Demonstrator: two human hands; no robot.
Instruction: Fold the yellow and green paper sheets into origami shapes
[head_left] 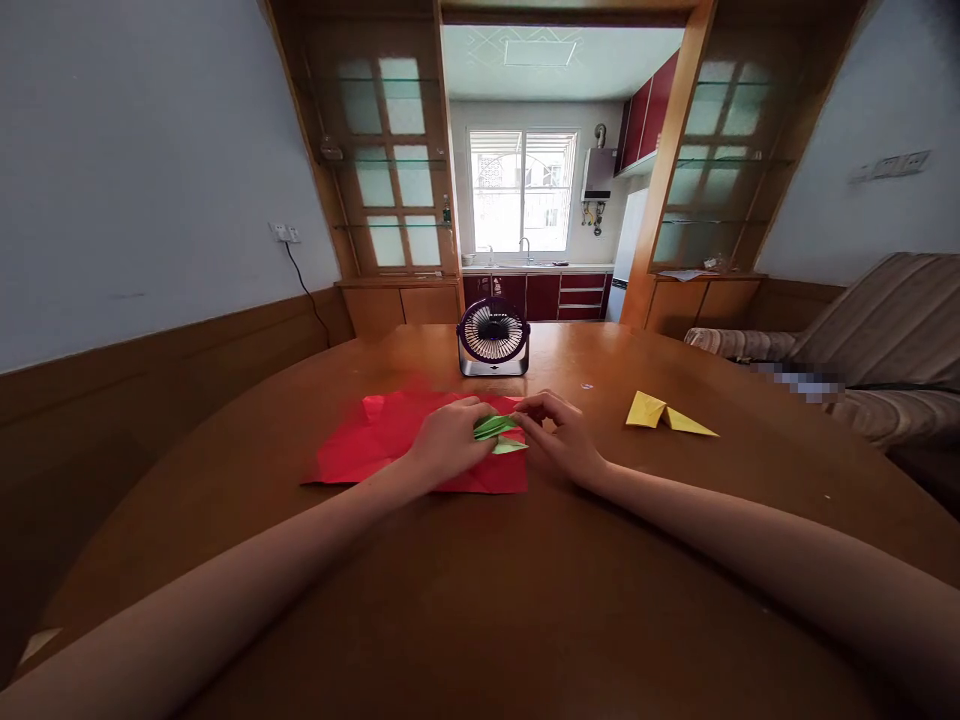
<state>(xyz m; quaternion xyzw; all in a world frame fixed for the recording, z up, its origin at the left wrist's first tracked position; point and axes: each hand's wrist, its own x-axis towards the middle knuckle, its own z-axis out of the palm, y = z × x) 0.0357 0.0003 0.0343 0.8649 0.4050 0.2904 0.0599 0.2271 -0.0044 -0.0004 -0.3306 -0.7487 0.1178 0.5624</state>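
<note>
Head view: brown table (480,600), surface glossy, facing an opening to a kitchen with a bright window (521,190). A water heater (599,175) hangs right of the window. Shelves (390,150) flank the opening at left; a striped sofa (892,320) stands at right. A socket (282,233) with a black cord is on the left wall.

On the table, a dark fan (493,332) stands upright beyond the hands. Red paper (360,460), creased, lies flat. Over its right part is the green paper (493,428), folded in layers, a pale flap pointing right.

Left hand (454,440): fingers curled, grasping the green paper. Right hand (561,440): thumb and forefinger at the green paper's right end; whether they pinch it cannot be determined. Yellow paper (646,410), folded to angular points, lies right of the right hand, well apart from the red paper.
</note>
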